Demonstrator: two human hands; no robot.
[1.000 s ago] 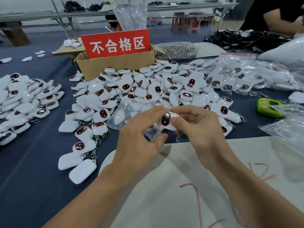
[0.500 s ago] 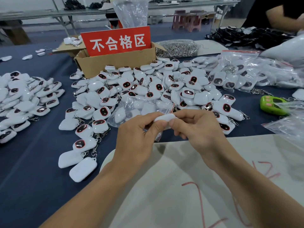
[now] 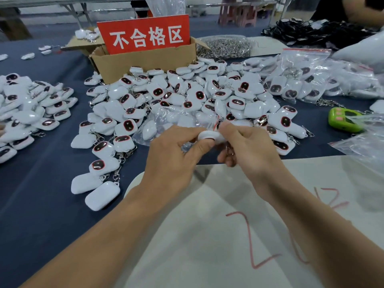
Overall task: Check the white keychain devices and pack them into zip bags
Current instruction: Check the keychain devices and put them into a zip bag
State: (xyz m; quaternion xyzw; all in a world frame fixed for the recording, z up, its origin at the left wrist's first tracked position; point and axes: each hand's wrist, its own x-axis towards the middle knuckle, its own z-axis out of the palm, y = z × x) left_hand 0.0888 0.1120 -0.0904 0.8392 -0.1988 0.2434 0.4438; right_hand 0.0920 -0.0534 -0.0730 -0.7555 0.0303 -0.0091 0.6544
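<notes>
Both hands meet at the middle of the head view over the near edge of a big heap of white keychain devices (image 3: pixel 187 94) with dark red-rimmed faces. My left hand (image 3: pixel 172 156) and my right hand (image 3: pixel 247 148) pinch one white keychain device (image 3: pixel 206 135) between thumbs and fingers, edge-on to me. Its metal clasp hangs under my right hand's curled fingers. A clear zip bag (image 3: pixel 166 123) with a red strip, holding a few devices, lies just beyond my hands, with its mouth near my fingertips.
A cardboard box (image 3: pixel 143 61) with a red sign stands behind the heap. Another pile of devices (image 3: pixel 31 109) lies at the left, filled bags (image 3: pixel 307 80) at the right, a green device (image 3: pixel 342 119) beside them. A white sack (image 3: pixel 228 225) lies under my forearms. Another person's arm (image 3: pixel 361 11) shows at the top right.
The device in my hands has turned from face-on to edge-on, so its dark face no longer shows. My hands stayed close together at the bag's mouth.
</notes>
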